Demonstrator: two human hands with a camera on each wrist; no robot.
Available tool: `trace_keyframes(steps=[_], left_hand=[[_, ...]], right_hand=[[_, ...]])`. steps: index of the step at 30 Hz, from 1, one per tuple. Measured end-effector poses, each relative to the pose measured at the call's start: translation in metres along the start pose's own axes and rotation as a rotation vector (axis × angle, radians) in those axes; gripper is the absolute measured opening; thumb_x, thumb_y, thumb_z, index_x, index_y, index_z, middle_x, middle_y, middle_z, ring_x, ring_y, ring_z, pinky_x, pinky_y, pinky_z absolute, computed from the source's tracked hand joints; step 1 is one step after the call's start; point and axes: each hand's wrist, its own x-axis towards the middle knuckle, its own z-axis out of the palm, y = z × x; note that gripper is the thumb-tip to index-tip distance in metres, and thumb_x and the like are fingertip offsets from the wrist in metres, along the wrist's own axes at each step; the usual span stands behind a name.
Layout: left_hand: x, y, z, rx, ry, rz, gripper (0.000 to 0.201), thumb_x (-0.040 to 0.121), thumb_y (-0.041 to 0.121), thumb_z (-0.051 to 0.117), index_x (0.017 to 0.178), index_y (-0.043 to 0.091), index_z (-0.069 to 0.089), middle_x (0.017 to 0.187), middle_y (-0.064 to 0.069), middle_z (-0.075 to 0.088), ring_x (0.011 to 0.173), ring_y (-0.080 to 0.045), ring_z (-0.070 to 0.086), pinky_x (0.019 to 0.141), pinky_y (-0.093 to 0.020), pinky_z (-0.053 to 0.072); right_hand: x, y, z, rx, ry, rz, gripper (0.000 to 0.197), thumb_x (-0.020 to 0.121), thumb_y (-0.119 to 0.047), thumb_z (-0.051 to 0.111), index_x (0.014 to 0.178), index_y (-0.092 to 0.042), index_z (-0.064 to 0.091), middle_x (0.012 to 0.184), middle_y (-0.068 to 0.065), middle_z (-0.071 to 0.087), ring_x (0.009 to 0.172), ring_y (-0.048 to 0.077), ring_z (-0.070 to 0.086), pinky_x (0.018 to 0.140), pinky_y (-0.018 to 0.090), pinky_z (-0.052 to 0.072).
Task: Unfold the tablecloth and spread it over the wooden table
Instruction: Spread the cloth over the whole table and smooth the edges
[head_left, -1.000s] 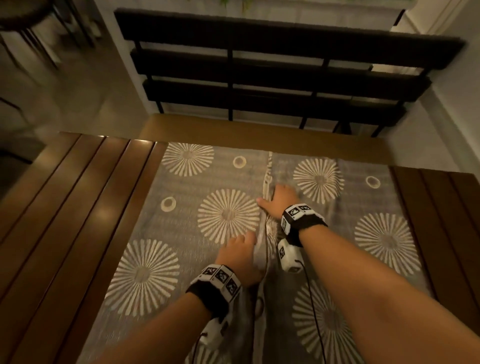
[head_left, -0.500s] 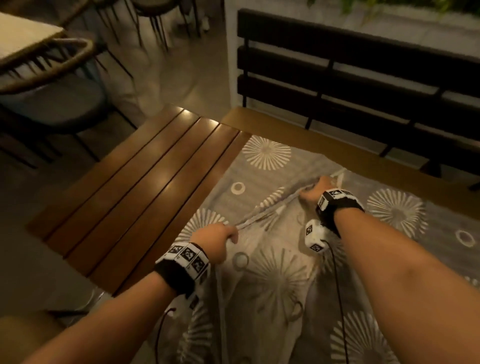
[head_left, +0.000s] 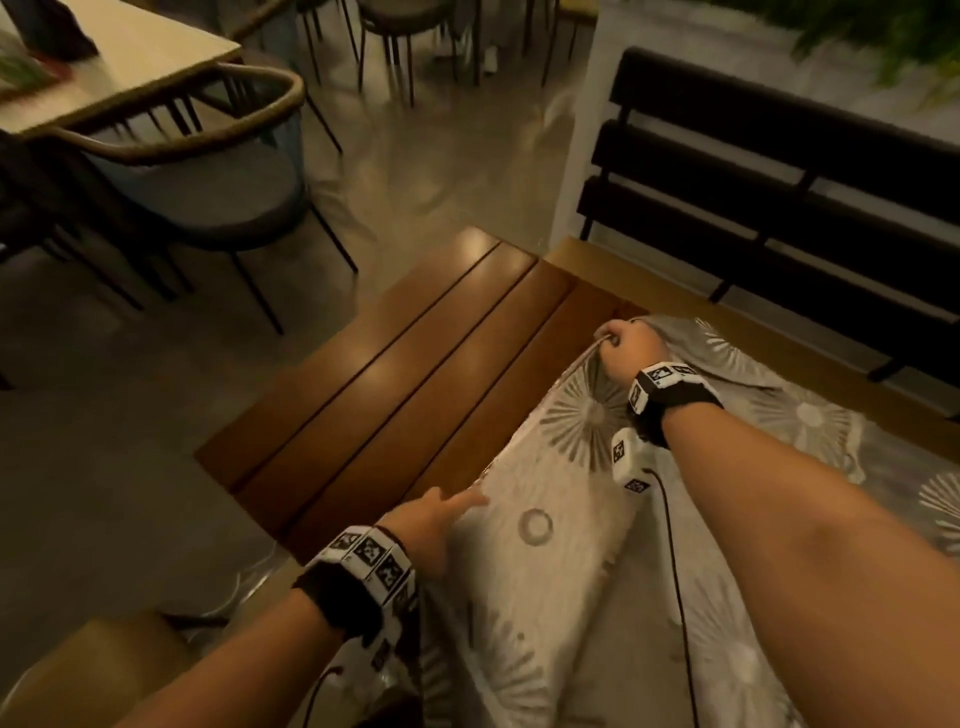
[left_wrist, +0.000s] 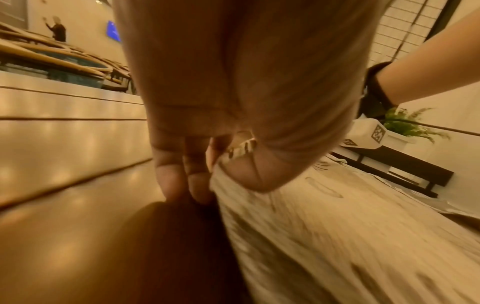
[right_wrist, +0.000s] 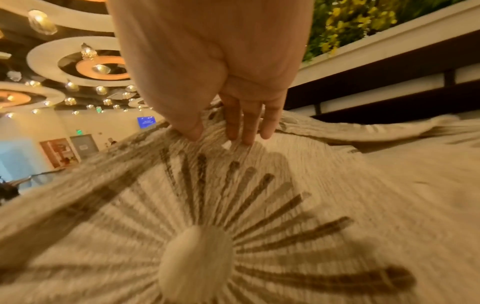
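Top layer of cloth (head_left: 550, 540) now lifted and swung leftward off the centre seam where both hands lay flat a second ago; underside showing, so the unfold is under way, left slats of table (head_left: 395, 395) not yet covered. Right hand (head_left: 626, 345) clamped on the far edge corner. Left hand (head_left: 431, 525) pinching the near edge. Held edge taut, running near-left to far-right.

Right hand (head_left: 626, 345) fisted on tablecloth (head_left: 545, 571) edge, centre-right of frame. Left hand (head_left: 434, 525) at the same edge, lower centre, grip unclear. Bare table (head_left: 395, 395) planks centre; bench (head_left: 779, 171) upper right.
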Motion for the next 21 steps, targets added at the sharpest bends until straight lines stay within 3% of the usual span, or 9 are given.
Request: trace_keyframes(steps=[2,5,8,10,12,15,17,19,21], left_hand=[[-0.005,-0.044,-0.013,-0.083,0.151,0.017,0.043,0.086,0.01,0.053,0.114,0.043,0.053,0.126,-0.002,0.056,0.111,-0.026,0.057,0.089,-0.036,0.049],[-0.012,-0.107,-0.039,-0.326,0.46,-0.047,0.041,0.072,-0.002,0.049,0.072,0.037,0.057,0.099,-0.001,0.066,0.097,-0.025,0.062,0.085,-0.03,0.047],[-0.016,-0.156,-0.06,-0.458,0.742,-0.037,0.035,0.064,0.006,0.046,0.083,0.023,0.07,0.086,-0.001,0.057,0.082,-0.024,0.058,0.078,-0.024,0.041],[-0.017,-0.183,-0.069,-0.425,0.867,-0.029,0.046,0.064,0.014,0.047,0.103,0.012,0.071,0.089,-0.001,0.051,0.08,-0.02,0.052,0.079,-0.023,0.04],[-0.016,-0.206,-0.075,-0.311,0.866,-0.12,0.056,0.069,0.016,0.049,0.123,0.008,0.062,0.099,-0.009,0.051,0.09,-0.028,0.05,0.086,-0.036,0.046],[-0.018,-0.223,-0.076,-0.105,0.668,-0.429,0.066,0.083,0.022,0.054,0.145,0.014,0.036,0.137,-0.015,0.037,0.121,-0.036,0.034,0.102,-0.047,0.037],[-0.021,-0.224,-0.071,-0.051,0.707,-0.365,0.059,0.082,0.026,0.058,0.139,0.019,0.045,0.138,-0.015,0.039,0.123,-0.039,0.037,0.099,-0.051,0.041],[-0.02,-0.223,-0.057,-0.013,0.725,-0.13,0.048,0.08,0.032,0.058,0.127,0.023,0.056,0.134,-0.014,0.048,0.12,-0.039,0.045,0.095,-0.053,0.046],[-0.017,-0.223,-0.043,-0.005,0.55,-0.045,0.051,0.087,0.05,0.042,0.135,0.036,0.047,0.151,-0.009,0.033,0.138,-0.033,0.029,0.108,-0.048,0.035]], right_hand=[[0.014,-0.032,0.015,-0.014,0.004,-0.002,0.026,0.093,-0.019,0.043,0.109,-0.02,0.063,0.12,0.016,0.055,0.102,0.036,0.057,0.089,0.041,0.048],[0.035,-0.078,0.037,0.033,0.01,-0.007,0.027,0.095,-0.018,0.043,0.114,-0.018,0.061,0.126,0.017,0.048,0.104,0.037,0.056,0.092,0.043,0.047],[0.057,-0.121,0.059,0.154,-0.017,-0.085,0.039,0.095,-0.013,0.044,0.132,-0.021,0.051,0.14,0.015,0.043,0.119,0.034,0.052,0.098,0.036,0.042],[0.07,-0.148,0.073,0.244,-0.119,-0.163,0.063,0.094,-0.01,0.047,0.15,-0.028,0.023,0.151,0.013,0.037,0.127,0.031,0.049,0.1,0.034,0.04],[0.078,-0.168,0.088,0.166,-0.238,-0.215,0.083,0.092,-0.008,0.048,0.152,-0.035,-0.004,0.147,0.021,0.042,0.112,0.036,0.059,0.09,0.038,0.05],[0.088,-0.182,0.109,0.019,-0.326,-0.22,0.088,0.09,-0.009,0.053,0.153,-0.027,-0.005,0.136,0.026,0.05,0.079,0.024,0.059,0.059,0.026,0.045],[0.093,-0.185,0.118,0.013,-0.304,-0.165,0.078,0.086,-0.018,0.059,0.151,-0.019,0.016,0.141,0.021,0.047,0.105,0.027,0.058,0.081,0.032,0.05],[0.096,-0.186,0.127,-0.1,-0.297,-0.123,0.065,0.084,-0.033,0.061,0.141,-0.014,0.036,0.144,0.018,0.044,0.126,0.034,0.048,0.103,0.043,0.043],[0.095,-0.187,0.137,-0.244,-0.382,-0.109,0.073,0.084,-0.048,0.059,0.146,-0.021,0.032,0.155,0.014,0.027,0.14,0.037,0.027,0.112,0.049,0.03]])
